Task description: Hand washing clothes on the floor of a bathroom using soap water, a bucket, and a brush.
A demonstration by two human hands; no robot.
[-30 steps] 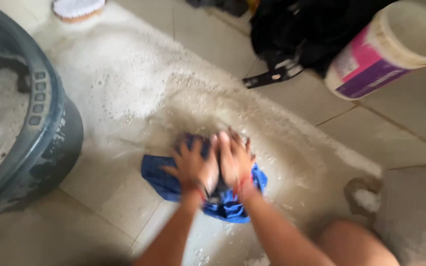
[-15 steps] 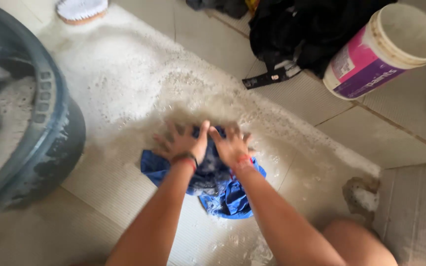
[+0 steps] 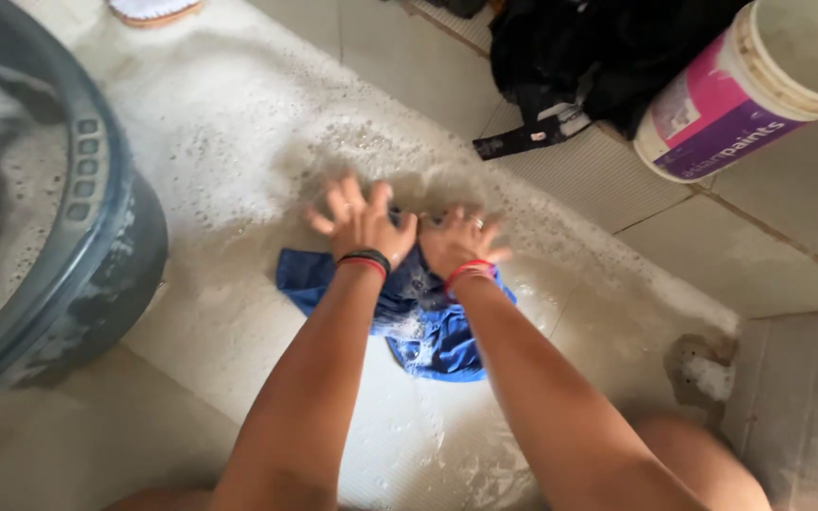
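Both hands (image 3: pixel 409 232) flat on blue cloth (image 3: pixel 437 331), soapy floor (image 3: pixel 239 142).

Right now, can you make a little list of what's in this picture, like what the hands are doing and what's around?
left hand: pressing on blue cloth, fingers spread
right hand: pressing on the same cloth
floor: tiled, covered in soapy foam
grey tub: at left, sudsy water inside
bucket: white and pink, upper right
black clothes: heap beside bucket
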